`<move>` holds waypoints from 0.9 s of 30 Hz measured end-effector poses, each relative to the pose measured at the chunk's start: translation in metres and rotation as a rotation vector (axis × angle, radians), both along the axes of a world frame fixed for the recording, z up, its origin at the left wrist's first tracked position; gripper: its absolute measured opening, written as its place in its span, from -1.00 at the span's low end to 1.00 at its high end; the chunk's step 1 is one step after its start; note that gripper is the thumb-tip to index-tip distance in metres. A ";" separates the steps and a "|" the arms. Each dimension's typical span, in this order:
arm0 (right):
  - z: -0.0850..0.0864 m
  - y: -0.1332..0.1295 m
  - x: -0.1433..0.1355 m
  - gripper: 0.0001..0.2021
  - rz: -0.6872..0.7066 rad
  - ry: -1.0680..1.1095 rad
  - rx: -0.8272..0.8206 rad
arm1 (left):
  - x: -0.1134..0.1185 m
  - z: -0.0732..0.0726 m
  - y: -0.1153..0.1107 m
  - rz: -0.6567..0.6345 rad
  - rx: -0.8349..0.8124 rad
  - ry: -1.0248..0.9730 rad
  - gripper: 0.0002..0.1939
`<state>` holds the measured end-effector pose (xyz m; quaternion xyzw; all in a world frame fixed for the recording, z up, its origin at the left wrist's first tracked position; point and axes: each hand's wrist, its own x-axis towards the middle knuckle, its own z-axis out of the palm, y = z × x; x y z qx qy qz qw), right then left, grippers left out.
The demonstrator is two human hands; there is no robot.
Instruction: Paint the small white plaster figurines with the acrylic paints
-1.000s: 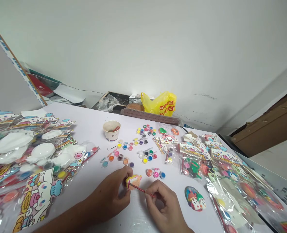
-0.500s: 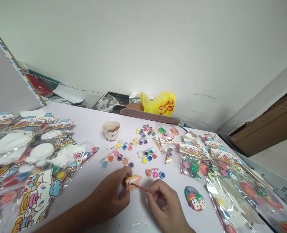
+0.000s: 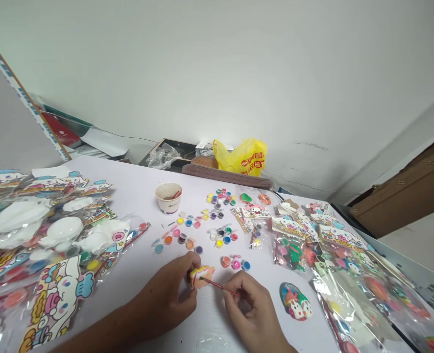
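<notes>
Between the thumb and fingers of my left hand (image 3: 173,289) is a small painted figurine (image 3: 202,277), yellow along its top with pink lines and a peach face toward me. My right hand (image 3: 252,311) pinches a thin red paintbrush (image 3: 215,284), its dark tip touching or very near the figurine's peach surface. Just beyond them stand paint pots (image 3: 235,264) in orange, pink and blue. A round painted plaque (image 3: 296,301) with two white-faced figures lies to the right of my right hand.
A paper cup (image 3: 168,197) with red-handled brushes inside stands farther back. Several strips of paint pots (image 3: 222,236) lie mid-table. Bagged craft kits (image 3: 62,230) crowd the left, and more packets (image 3: 345,294) the right. A yellow plastic bag (image 3: 244,157) sits by the wall.
Almost nothing differs. The brush and my right hand have shifted very slightly to the right, with the tip still at the figurine; my left hand keeps its hold.
</notes>
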<state>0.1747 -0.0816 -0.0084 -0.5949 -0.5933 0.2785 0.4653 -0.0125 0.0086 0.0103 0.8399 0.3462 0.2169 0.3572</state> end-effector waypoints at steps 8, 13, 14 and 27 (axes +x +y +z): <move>0.000 0.000 0.000 -0.82 0.018 0.015 -0.009 | -0.001 0.003 0.001 -0.014 -0.018 0.037 -0.81; 0.000 0.000 -0.001 -0.80 0.017 0.007 0.001 | -0.002 0.002 0.002 -0.029 -0.018 0.038 -0.81; 0.000 0.000 -0.002 -0.79 0.010 0.010 -0.002 | -0.002 0.002 0.002 -0.032 -0.018 0.042 -0.80; 0.005 0.001 0.012 -0.82 0.030 -0.037 -0.019 | -0.001 -0.002 0.003 -0.005 -0.096 -0.024 -0.85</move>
